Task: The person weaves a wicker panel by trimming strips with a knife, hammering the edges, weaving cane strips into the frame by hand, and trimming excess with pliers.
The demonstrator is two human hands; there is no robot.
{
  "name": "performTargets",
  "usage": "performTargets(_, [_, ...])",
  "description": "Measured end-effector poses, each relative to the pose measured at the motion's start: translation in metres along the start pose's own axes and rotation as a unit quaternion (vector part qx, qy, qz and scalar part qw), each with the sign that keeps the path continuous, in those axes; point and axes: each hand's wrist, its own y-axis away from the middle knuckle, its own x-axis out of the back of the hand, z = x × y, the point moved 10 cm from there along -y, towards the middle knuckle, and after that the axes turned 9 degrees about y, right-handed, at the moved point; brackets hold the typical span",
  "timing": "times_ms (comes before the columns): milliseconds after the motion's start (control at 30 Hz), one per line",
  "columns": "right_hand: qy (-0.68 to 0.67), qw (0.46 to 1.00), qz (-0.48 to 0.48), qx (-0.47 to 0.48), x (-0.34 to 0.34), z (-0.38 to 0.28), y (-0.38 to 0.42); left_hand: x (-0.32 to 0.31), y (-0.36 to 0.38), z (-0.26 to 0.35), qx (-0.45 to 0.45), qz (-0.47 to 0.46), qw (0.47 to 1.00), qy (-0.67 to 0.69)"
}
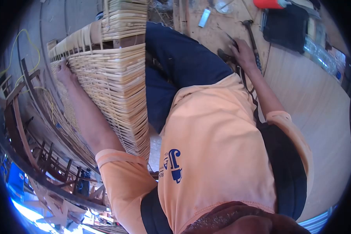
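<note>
A pale woven wicker piece [109, 74], with a dark wooden bar along its upper part, stands upright at the left beside my legs. My left hand [67, 73] is at its far upper edge, fingers curled onto the weave. At the right, over a wooden work surface, my right hand [244, 55] is closed around a slim, dark, pointed tool [231, 39]; blur hides its exact kind. A hammer [250, 33] lies just beyond that hand, its handle running beside the wrist. Another dark object [224, 55] sits by the fingers, partly hidden.
On the wooden work surface [206, 35] lie a small pale rectangular item [204, 18], a red container [267, 4], a black tray-like object [285, 27] and a clear plastic bottle [319, 54]. Wooden frames [46, 156] crowd the lower left. A yellow cord [38, 50] trails on the floor.
</note>
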Motion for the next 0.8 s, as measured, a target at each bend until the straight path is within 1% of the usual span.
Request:
performTargets(33, [-0.005, 1.0, -0.013, 0.023, -0.001, 0.0, 0.007, 0.005, 0.001, 0.007, 0.021, -0.009, 1.0, -0.002])
performTargets(67, [-0.014, 0.998, -0.025, 0.054, -0.003, 0.005, 0.007, 0.001, 0.009, 0.015, -0.007, -0.004, 1.0, -0.009])
performTargets(100, [0.075, 0.988, 0.065, 0.117, -0.014, 0.044, 0.011, 0.0, 0.018, 0.032, -0.021, 0.014, 0.992, -0.12])
performTargets(133, [0.048, 0.985, 0.157, 0.05, 0.006, 0.063, 0.017, 0.006, 0.015, 0.026, -0.003, 0.03, 0.994, -0.102])
performTargets(167, [0.039, 0.991, 0.117, -0.048, 0.014, 0.084, 0.009, 0.0, 0.021, 0.035, -0.041, 0.026, 0.992, -0.114])
performTargets(200, [0.122, 0.981, 0.14, -0.065, 0.009, 0.114, 0.007, -0.002, 0.026, 0.041, -0.047, 0.032, 0.991, -0.125])
performTargets(267, [0.097, 0.989, 0.029, -0.111, 0.009, 0.108, 0.008, -0.016, 0.049, 0.053, -0.036, 0.047, 0.991, -0.119])
performTargets(300, [0.073, 0.991, 0.022, -0.108, 0.004, 0.12, 0.009, -0.027, 0.066, 0.065, -0.041, 0.056, 0.991, -0.11])
performTargets(333, [0.053, 0.993, 0.016, -0.102, -0.007, 0.134, 0.008, -0.017, 0.048, 0.045, -0.043, 0.048, 0.997, -0.051])
performTargets(400, [0.069, 0.994, 0.051, -0.07, -0.002, 0.131, 0.012, -0.027, 0.058, 0.057, -0.126, 0.022, 0.981, -0.148])
performTargets(433, [0.079, 0.992, 0.095, -0.036, 0.0, 0.132, 0.019, -0.024, 0.059, 0.058, -0.128, 0.048, 0.981, -0.136])
performTargets(467, [0.085, 0.987, 0.139, -0.002, 0.007, 0.128, 0.021, -0.025, 0.059, 0.067, -0.143, 0.067, 0.963, -0.218])
performTargets(500, [0.043, 0.99, 0.133, -0.003, 0.02, 0.11, 0.022, -0.022, 0.057, 0.071, -0.152, 0.082, 0.938, -0.301])
performTargets(533, [0.0, 0.992, 0.124, -0.008, 0.036, 0.083, 0.023, -0.016, 0.057, 0.069, -0.15, 0.098, 0.939, -0.294])
performTargets(567, [0.003, 0.992, 0.127, 0.005, 0.053, 0.052, 0.02, -0.016, 0.055, 0.072, -0.173, 0.103, 0.918, -0.343])
performTargets(600, [-0.155, 0.985, 0.065, -0.029, 0.06, 0.032, 0.015, -0.02, 0.052, 0.073, -0.194, 0.105, 0.893, -0.392])
performTargets(633, [-0.307, 0.949, -0.002, -0.064, 0.061, 0.009, 0.011, -0.018, 0.043, 0.067, -0.192, 0.112, 0.895, -0.388])
performTargets(667, [-0.305, 0.951, -0.003, -0.059, 0.076, -0.024, 0.011, -0.017, 0.031, 0.057, -0.176, 0.109, 0.878, -0.431])
performTargets(700, [-0.312, 0.949, 0.001, 0.051, 0.096, -0.077, 0.01, -0.014, 0.023, 0.048, -0.16, 0.105, 0.858, -0.476])
performTargets(733, [-0.316, 0.935, 0.004, 0.16, 0.11, -0.119, 0.012, -0.013, 0.02, 0.049, -0.157, 0.109, 0.859, -0.476])
performTargets(767, [-0.395, 0.891, -0.141, 0.173, 0.09, -0.141, 0.011, -0.011, 0.018, 0.047, -0.124, 0.111, 0.865, -0.474])
performTargets(800, [-0.325, 0.904, -0.207, 0.182, 0.072, -0.149, 0.009, -0.009, 0.016, 0.042, -0.092, 0.112, 0.87, -0.471])
